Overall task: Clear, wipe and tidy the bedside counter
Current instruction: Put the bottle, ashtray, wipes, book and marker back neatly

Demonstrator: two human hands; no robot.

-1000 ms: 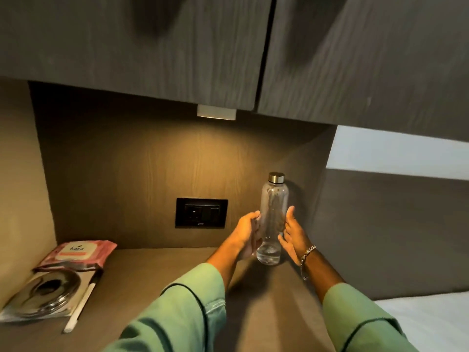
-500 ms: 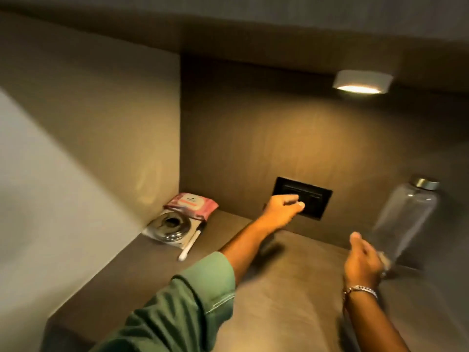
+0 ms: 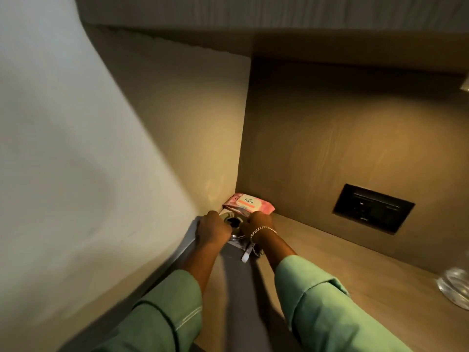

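Against the left wall, tucked into the corner of the counter (image 3: 342, 283), sits one small pile: a single shiny metal lid (image 3: 232, 224), one pink wipes packet (image 3: 248, 203) lying behind it against the back panel, and one white pen (image 3: 245, 255) poking out toward me from under my wrist. My left hand (image 3: 212, 231) reaches in, knuckles up, fingers curled down over the left rim of the lid; I cannot tell whether they actually grip it or only rest there. My right hand (image 3: 257, 224), one chain bracelet (image 3: 264, 231) hanging at its wrist, comes in beside it with fingers bent over the lid's right edge, just in front of the packet; its hold is likewise hidden from me. Both green sleeves (image 3: 324, 301) stretch forward, forearms nearly parallel. Further right, one black socket plate (image 3: 373, 212) is set in the back panel, and one clear bottle (image 3: 454, 288) stands at the far right edge, only its base showing.
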